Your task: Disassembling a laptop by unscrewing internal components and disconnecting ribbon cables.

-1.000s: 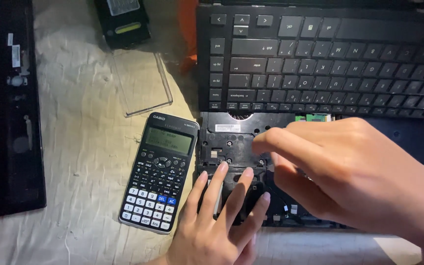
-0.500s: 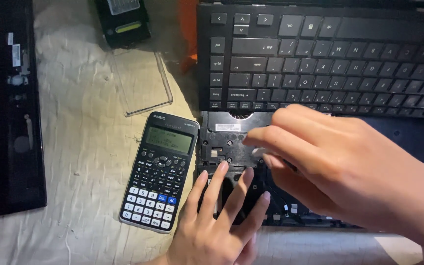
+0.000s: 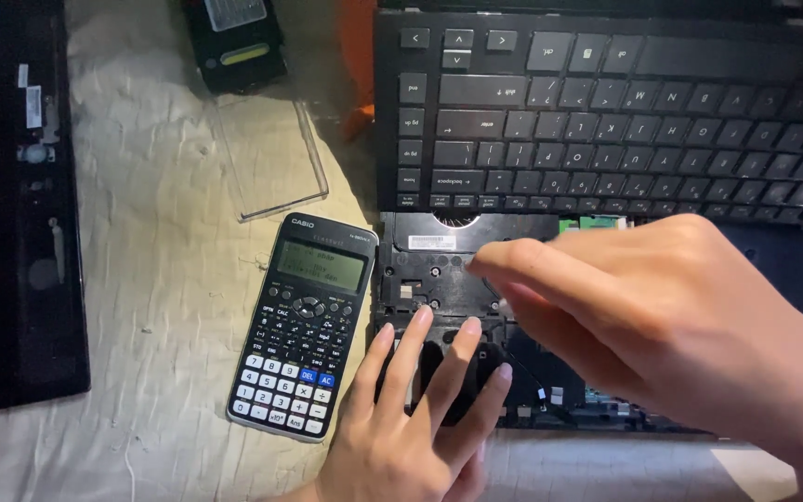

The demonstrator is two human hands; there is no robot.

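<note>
Opened laptop base [image 3: 457, 279] with keyboard [image 3: 606, 112] lifted behind it. Left hand [image 3: 411, 428], fingers spread flat, presses on the base's near edge; scientific calculator [image 3: 304, 325] lies just left of it. Right hand [image 3: 662, 325] hovers above the base, fingertips pinched, possibly on a small screw, too small to tell

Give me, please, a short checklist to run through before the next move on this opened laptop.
1. Left hand steadies the laptop base, fingers flat: ok.
2. Right hand over the base, fingertips pinched: ok; anything held: cannot tell.
3. Keyboard lifted clear, lying behind the base: ok.
4. Calculator touching the base's left edge, crowding the work: not ok.
5. Fan partly visible under the keyboard's edge; free or fastened: cannot tell.
</note>
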